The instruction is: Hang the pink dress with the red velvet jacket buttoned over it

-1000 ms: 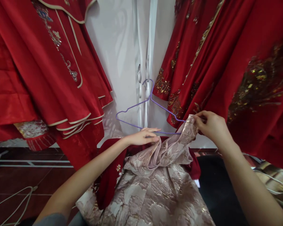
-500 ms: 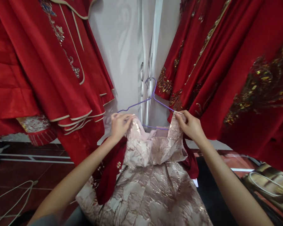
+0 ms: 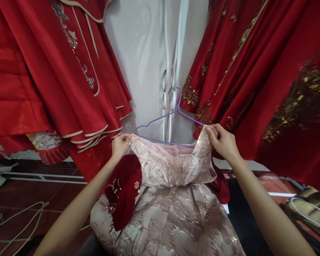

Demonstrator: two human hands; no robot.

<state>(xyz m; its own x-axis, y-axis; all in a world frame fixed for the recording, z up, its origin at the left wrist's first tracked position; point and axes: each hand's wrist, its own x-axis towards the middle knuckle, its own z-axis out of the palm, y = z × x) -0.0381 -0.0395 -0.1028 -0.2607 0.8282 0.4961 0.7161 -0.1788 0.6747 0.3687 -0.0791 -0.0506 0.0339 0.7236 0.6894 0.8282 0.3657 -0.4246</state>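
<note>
The person's left grip [image 3: 120,145] pinches one shoulder of a brocade dress [image 3: 176,209] between thumb and fingers, and the right grip [image 3: 224,142] pinches the other, so the neckline is spread wide between them. The dress is in the lower middle of the view, in front of the person. Its cloth is pale pink and cream, puckered into raised, petal-like shapes edged with metallic gold; a smooth pink lining shows inside the neckline. The bodice looks short and stiff, and the skirt below it widens in broad folds.

A slim purple hanger [image 3: 178,107], triangular with a curved hook, stands at the neckline; its right shoulder reaches the strap at the right grip, and its lower bar runs along the opening. Whether the hook rests on anything cannot be told.

Beside the bodice, on the left, hangs a soft, dark red piece [image 3: 128,199] trimmed with pearly beads and a small flower ornament. Behind, smooth white panels [image 3: 136,53] meet at a wavy-edged upright strip. Satiny red garments [image 3: 48,81] with cream piping and jewelled sprays hang on the left; red garments [image 3: 245,89] with gold sequin patterns hang on the right. A pale cable [image 3: 38,217] loops across the dark reddish tiled floor [image 3: 61,201]
</note>
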